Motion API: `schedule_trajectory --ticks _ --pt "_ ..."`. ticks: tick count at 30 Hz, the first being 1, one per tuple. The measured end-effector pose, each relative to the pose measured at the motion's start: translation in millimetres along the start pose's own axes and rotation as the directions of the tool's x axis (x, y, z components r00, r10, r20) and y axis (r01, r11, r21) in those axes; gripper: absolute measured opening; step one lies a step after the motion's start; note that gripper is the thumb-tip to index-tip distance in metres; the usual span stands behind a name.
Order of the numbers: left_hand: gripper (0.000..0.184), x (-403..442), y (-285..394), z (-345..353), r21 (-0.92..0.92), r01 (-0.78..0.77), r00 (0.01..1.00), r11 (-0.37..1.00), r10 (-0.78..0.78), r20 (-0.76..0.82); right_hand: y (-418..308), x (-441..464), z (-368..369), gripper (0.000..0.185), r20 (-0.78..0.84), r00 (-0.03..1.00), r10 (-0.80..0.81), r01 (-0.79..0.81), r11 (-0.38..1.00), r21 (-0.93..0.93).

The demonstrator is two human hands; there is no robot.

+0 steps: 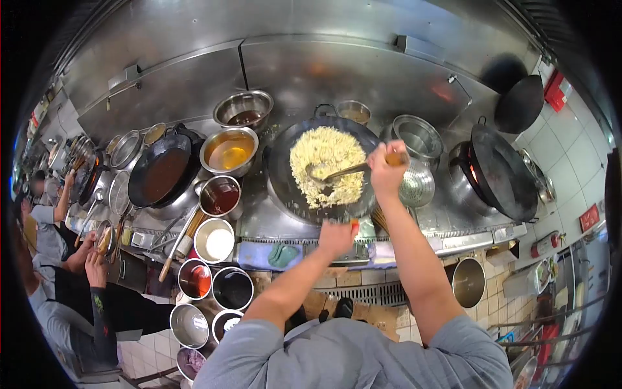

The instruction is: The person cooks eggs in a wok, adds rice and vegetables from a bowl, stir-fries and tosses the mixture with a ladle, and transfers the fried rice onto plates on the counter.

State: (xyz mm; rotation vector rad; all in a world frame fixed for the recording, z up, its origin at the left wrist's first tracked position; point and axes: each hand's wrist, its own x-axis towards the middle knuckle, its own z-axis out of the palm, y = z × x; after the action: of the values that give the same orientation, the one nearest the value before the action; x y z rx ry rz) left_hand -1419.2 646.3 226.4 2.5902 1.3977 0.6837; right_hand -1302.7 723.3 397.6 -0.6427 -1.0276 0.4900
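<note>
Yellowish fried rice (327,152) lies in a large black wok (278,175) at the centre of the stove. My right hand (387,170) is wrapped round the wooden handle of a metal ladle (348,172), whose bowl rests in the rice. At the wok's near edge, my left hand (337,238) is closed on the wok's handle; something orange shows beside its fingers, and the handle is mostly hidden by them.
Left of the wok stand bowls of amber liquid (231,153) and dark red sauce (219,196), above several pots (215,240). Other woks flank it, one at the right (502,172). Co-workers (84,292) stand at the far left.
</note>
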Motion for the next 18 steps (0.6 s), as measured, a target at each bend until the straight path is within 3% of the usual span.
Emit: schedule_trajectory --ticks 2,3,5,6,7,8,9,10,12,14,16,18 --pt "0.042 -35.9 12.7 -9.7 -0.052 0.036 0.958 0.998 -0.019 0.286 -32.6 4.2 4.1 0.021 0.008 1.000 -0.030 0.031 0.997 -0.072" --pt "0.042 -39.1 18.7 -22.9 -0.057 0.042 0.957 0.998 -0.023 0.288 -49.3 12.2 3.8 0.021 0.013 1.000 -0.024 0.025 0.997 -0.075" --pt "0.042 -36.0 30.9 -63.6 -0.079 -0.202 0.978 0.976 0.205 0.035 -81.3 38.4 6.4 0.022 -0.006 0.944 0.330 -0.330 0.944 -0.017" --pt "0.041 -0.9 38.9 -120.7 -0.148 -0.102 0.972 0.984 0.130 0.196 -101.3 43.0 10.2 0.021 -0.023 0.963 0.267 -0.268 0.962 -0.047" --pt "0.041 25.0 27.1 -116.3 -0.032 -0.128 0.987 0.991 0.131 0.089 -114.3 45.0 9.8 0.020 0.002 0.974 0.226 -0.226 0.974 0.033" --pt "0.043 49.0 22.9 -123.1 -0.068 -0.152 0.988 0.986 0.150 -0.038 -118.6 47.8 10.9 0.020 0.024 0.984 0.174 -0.176 0.977 0.119" --pt "0.044 59.1 10.7 -105.5 -0.091 -0.180 0.978 0.979 0.168 -0.124 -102.3 41.9 13.0 0.020 -0.015 0.989 0.147 -0.145 0.982 0.120" --pt "0.044 54.5 1.6 -70.5 -0.091 -0.173 0.978 0.981 0.161 -0.129 -77.6 30.3 20.2 0.021 -0.112 0.982 0.152 -0.154 0.988 -0.015" --pt "0.044 16.3 -2.2 -2.4 -0.024 0.035 0.996 0.999 -0.037 -0.078 -17.0 3.3 -0.7 0.022 -0.021 0.995 0.100 -0.100 0.995 0.002" --pt "0.043 -24.5 5.1 7.9 -0.036 0.057 0.986 0.998 -0.050 0.162 -26.5 -0.6 -9.5 0.022 0.003 0.999 -0.046 0.046 0.999 -0.009" --pt "0.043 -61.3 15.8 13.2 -0.091 -0.043 0.992 0.995 0.053 0.115 -69.5 16.0 -6.5 0.022 0.046 0.984 0.170 -0.170 0.985 0.008" --pt "0.040 -23.8 41.5 -87.2 -0.128 -0.116 0.993 0.985 0.118 0.005 -111.0 33.9 -3.1 0.023 0.072 0.944 0.323 -0.324 0.946 0.002"
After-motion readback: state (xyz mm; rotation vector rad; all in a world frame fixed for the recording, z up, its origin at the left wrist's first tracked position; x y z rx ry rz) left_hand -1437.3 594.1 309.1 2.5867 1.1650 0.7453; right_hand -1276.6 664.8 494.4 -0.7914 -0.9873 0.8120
